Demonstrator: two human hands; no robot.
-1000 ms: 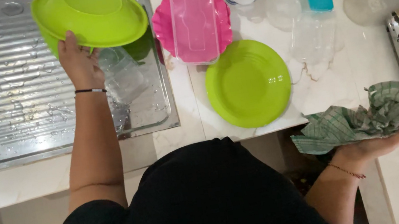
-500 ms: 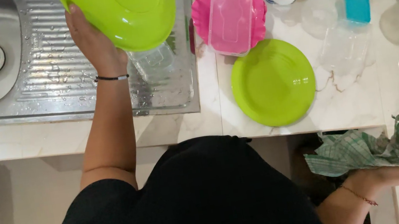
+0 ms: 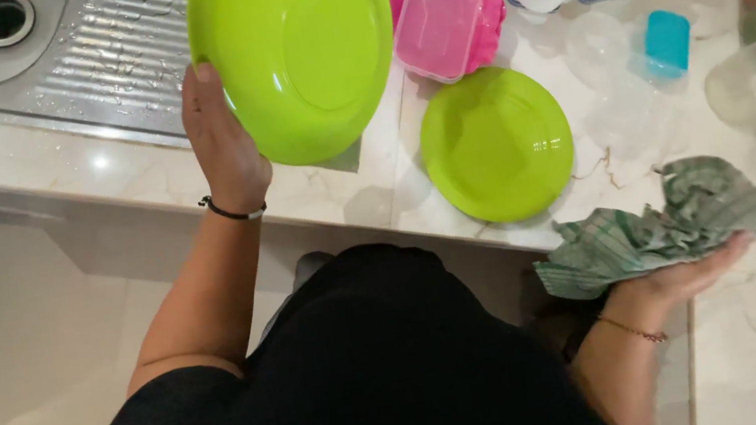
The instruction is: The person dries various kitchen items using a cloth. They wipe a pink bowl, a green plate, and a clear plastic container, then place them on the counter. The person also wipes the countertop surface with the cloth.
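Bowl (image 3: 296,48), lime green, tilted, hollow toward camera, in left-hand (image 3: 223,141) grip; right hand (image 3: 686,275) under checked cloth (image 3: 663,223).

Your bowl (image 3: 296,48) is lime green, like the plate (image 3: 496,143); your cloth (image 3: 663,223) is green-checked; the container (image 3: 443,15) pink.

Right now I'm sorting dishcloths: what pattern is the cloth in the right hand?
Green checked cloth, seen in the head view.

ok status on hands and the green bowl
Left hand holds lime green bowl tilted above the counter. Right hand holds checked cloth. Nothing between.
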